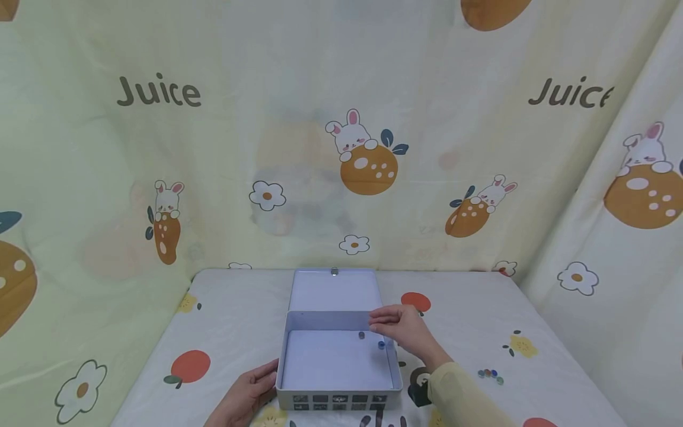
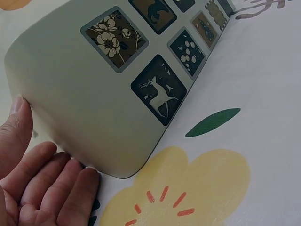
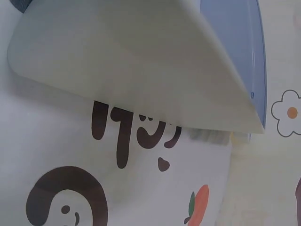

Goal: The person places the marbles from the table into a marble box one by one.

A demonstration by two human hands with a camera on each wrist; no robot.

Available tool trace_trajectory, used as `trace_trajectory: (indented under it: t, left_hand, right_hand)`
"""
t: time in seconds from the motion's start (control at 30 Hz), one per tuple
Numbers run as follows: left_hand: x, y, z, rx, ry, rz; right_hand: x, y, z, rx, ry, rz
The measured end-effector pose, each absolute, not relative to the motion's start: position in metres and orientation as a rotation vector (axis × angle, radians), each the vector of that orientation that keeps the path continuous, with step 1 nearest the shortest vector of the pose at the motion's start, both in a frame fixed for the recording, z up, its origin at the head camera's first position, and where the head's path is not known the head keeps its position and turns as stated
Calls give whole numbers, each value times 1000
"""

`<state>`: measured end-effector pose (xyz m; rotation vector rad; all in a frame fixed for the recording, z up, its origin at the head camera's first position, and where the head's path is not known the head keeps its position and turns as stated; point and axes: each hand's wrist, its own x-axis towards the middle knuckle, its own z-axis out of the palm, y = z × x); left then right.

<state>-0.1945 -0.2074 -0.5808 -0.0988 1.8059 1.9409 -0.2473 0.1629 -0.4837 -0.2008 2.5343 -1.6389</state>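
Note:
A light-coloured metal box (image 1: 339,401) with small printed pictures on its side stands with its hinged lid (image 1: 336,289) thrown back. Two small dark marbles, a brownish one (image 1: 361,335) and a blue one (image 1: 381,344), show inside near its right side. My right hand (image 1: 408,332) reaches over the box's right wall, fingers extended above the marbles. At the box's left wall rests my left hand (image 1: 248,391), its thumb (image 2: 18,113) against the side and its other fingers loosely bent beside the lower edge. The right wrist view shows the box wall but no hand.
Several glass marbles (image 1: 491,375) lie in a small group on the tablecloth (image 1: 240,320), to the right of the box. Behind the table hangs a printed curtain (image 1: 224,148), and another panel (image 1: 629,249) hangs at the right.

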Motion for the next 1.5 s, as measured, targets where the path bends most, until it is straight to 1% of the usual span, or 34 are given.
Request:
trace_trajectory:
  t: [0.27, 0.43, 0.53, 0.67, 0.87, 1.03, 1.23, 1.37, 1.5]
  left_hand:
    - [-195, -204, -580, -87, 1802, 1922]
    - [-195, -205, -583, -84, 1816, 1896]
    - [-196, -205, -584, -90, 1838, 1873]
    - [-197, -204, -582, -107, 1840, 1855]
    - [-195, -207, -581, -70, 1854, 1840]
    - [-193, -206, -582, -64, 1869, 1810]
    - [-193, -205, -581, -118, 1874, 1767]
    - [-195, -204, -579, -129, 1862, 1770]
    - [-194, -202, -577, -137, 1850, 1793]
  right_hand:
    - [-244, 175, -477, -194, 2563, -1630]
    - [-239, 197, -470, -178, 2592, -1646]
    - [-235, 226, -471, -154, 2629, -1638]
    - [-223, 279, -478, -58, 2682, -1602]
    - [-201, 355, -488, 120, 2793, -1430]
    - [-185, 399, -512, 256, 2823, -1322]
    - [-174, 416, -552, 409, 2793, -1182]
    - [-171, 414, -564, 475, 2757, -1168]
    - [-172, 411, -569, 480, 2765, -1172]
